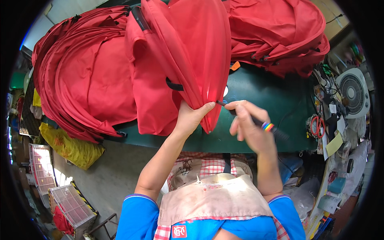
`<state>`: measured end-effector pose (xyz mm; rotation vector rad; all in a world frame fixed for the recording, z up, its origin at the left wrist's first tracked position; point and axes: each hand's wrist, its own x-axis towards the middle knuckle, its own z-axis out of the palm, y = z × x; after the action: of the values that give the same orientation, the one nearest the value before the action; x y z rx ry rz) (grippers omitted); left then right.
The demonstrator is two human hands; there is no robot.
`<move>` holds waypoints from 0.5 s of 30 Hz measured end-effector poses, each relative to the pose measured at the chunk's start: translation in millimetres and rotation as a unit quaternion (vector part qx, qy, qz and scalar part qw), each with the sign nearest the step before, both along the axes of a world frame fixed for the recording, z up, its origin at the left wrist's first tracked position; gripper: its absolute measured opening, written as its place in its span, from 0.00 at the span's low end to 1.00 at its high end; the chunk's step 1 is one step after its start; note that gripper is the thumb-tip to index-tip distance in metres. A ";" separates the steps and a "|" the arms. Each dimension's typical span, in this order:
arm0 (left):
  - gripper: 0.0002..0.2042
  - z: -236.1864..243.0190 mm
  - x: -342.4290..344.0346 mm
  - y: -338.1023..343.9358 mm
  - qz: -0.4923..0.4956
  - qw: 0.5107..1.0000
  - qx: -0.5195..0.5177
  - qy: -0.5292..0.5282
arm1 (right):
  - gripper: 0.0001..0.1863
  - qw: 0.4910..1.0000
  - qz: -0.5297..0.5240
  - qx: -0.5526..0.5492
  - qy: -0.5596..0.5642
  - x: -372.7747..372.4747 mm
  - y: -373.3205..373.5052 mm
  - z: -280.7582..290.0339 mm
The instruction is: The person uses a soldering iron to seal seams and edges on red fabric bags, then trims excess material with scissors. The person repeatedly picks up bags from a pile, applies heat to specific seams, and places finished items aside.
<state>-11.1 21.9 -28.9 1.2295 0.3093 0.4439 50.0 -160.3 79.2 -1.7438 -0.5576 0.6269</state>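
A red fabric canopy (200,52) with piped seams stands tilted in front of me, its pointed lower end towards me. My left hand (193,116) grips that lower end, thumb on the outer face near the seam. My right hand (250,122) is closed around a slim black pen-shaped tool (221,103), which meets the canopy's edge beside my left thumb. The tool's back end and a striped band near my wrist are blurred, so its kind is unclear. A black strap loop (174,85) sits on the canopy's left side.
Stacked red canopies (92,76) lie at the left, and more red canopies (280,32) at the back right, on a dark green table (264,96). An orange piece (235,66) lies between. A white fan (353,93) and cables stand right; a yellow bag (72,146) is on the floor.
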 end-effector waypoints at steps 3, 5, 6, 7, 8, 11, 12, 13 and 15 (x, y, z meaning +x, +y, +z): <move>0.26 2.5 -6.3 -7.9 0.014 1.000 0.015 0.011 | 0.18 0.985 0.097 0.140 0.013 36.2 -40.9 -11.8; 0.28 4.9 -6.0 -10.7 -0.035 0.999 -0.016 0.016 | 0.17 0.934 -0.009 0.357 0.015 33.0 -42.0 -26.3; 0.28 1.1 -8.2 -16.8 -0.049 0.998 -0.023 0.025 | 0.17 0.942 -0.140 0.300 -0.046 29.1 -29.7 -38.6; 0.29 -3.5 -12.7 -22.8 -0.061 0.997 -0.028 0.035 | 0.19 0.938 -0.189 0.276 -0.095 20.7 -3.3 -42.1; 0.32 -6.5 -16.9 -33.9 -0.077 0.996 -0.048 0.021 | 0.24 0.906 -0.144 0.121 -0.380 24.6 5.1 -60.4; 0.26 -27.5 -34.4 -49.8 0.008 0.991 -0.129 -0.026 | 0.18 0.960 -0.149 0.195 -0.133 -0.4 19.8 -88.7; 0.23 -16.3 -42.1 -47.6 0.051 0.979 -0.190 -0.044 | 0.16 0.939 -0.223 0.210 -0.155 -1.6 18.5 -81.3; 0.17 -1.6 -47.8 -44.7 0.091 0.955 -0.271 -0.077 | 0.16 0.900 -0.271 0.336 -0.065 10.2 19.9 -85.8; 0.20 -10.6 -54.3 -36.7 0.119 0.956 -0.254 -0.082 | 0.20 0.872 -0.285 0.397 0.015 21.7 17.0 -97.4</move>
<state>-65.5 -14.9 -39.5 0.6496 0.4022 0.6250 71.6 -143.3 -18.2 -1.0164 -0.1947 -0.0249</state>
